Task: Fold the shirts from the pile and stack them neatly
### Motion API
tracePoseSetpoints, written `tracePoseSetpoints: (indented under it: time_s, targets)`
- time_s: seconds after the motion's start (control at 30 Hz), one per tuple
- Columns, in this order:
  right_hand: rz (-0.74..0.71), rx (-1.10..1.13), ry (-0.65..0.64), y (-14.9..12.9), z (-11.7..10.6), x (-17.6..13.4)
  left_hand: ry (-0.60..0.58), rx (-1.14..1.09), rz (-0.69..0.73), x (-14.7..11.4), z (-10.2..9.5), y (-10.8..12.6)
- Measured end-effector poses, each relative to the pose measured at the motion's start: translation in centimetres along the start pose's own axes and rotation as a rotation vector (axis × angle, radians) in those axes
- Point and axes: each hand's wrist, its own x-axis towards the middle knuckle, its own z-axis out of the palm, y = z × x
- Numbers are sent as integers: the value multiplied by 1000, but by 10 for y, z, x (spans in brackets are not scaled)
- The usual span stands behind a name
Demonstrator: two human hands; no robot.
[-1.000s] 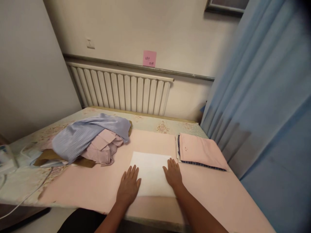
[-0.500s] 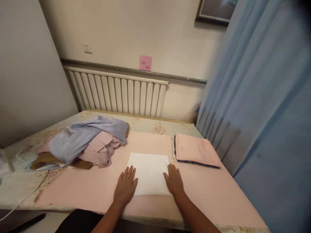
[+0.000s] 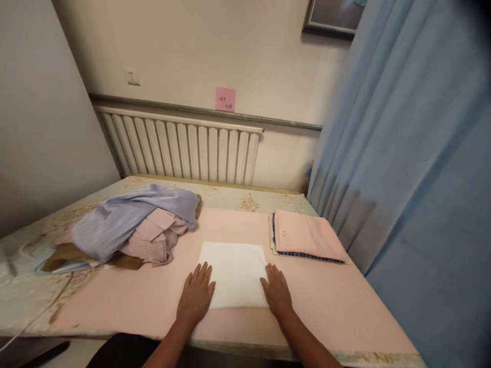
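Note:
A white folded cloth (image 3: 236, 276) lies flat on the pink mat (image 3: 326, 306) in front of me. My left hand (image 3: 195, 294) rests palm down along its left edge, fingers stretched out and the thumb over the cloth. At the right edge, my right hand (image 3: 278, 290) lies flat with its fingers extended forward. Neither hand grips anything. Beyond my right hand sits a neat stack of folded clothes with a pink garment (image 3: 310, 235) on top and a dark checked edge beneath it.
A loose heap of clothes holds a light blue ribbed garment (image 3: 115, 220) and a pink striped one (image 3: 153, 237). A white cable (image 3: 42, 312) crosses the left edge of the floral-covered table. A radiator (image 3: 184, 145) stands behind, a blue curtain (image 3: 383, 153) at right.
The view has shifted slightly, moving the scene a little left. My right hand has moved slightly outward along the cloth's right edge; the left stays beside its left edge.

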Motion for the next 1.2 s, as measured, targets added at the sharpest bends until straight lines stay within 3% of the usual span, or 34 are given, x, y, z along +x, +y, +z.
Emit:
tracePoseSetpoints:
  time_s: [0.13, 0.23, 0.4, 0.7, 1.2]
  targets:
    - [62, 26, 74, -14, -11, 7, 5, 5, 0, 0, -1, 1]
    - [-54, 45, 162, -39, -20, 12, -8, 0, -3, 1, -1, 1]
    - [-207, 92, 120, -70, -20, 11, 0, -8, 1, 2, -2, 0]
    - [-210, 73, 39, -61, -15, 3, 18, -11, 11, 2, 2, -1]
    - [-95, 50, 55, -53, -18, -6, 13, 1, 14, 2, 2, 0]
